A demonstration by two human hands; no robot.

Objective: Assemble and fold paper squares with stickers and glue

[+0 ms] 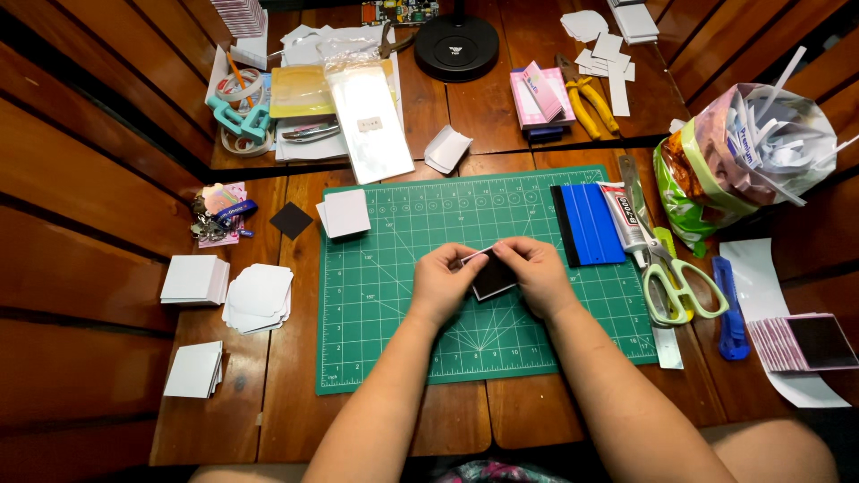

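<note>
Both forearms reaching in, left hand and right hand pinched shut on a small black square, green cutting mat beneath, blue squeegee just right.

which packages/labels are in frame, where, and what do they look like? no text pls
Glue tube: right of the green cutting mat, beside the blue squeegee; white, dark print, red band.
Snack bag: far right; green and orange, crumpled, stuffed with paper strips.
Clear sleeve: above the mat; long, glossy, small white label.
Pink box: top centre; flat and rectangular.
No screens or signs.
</note>
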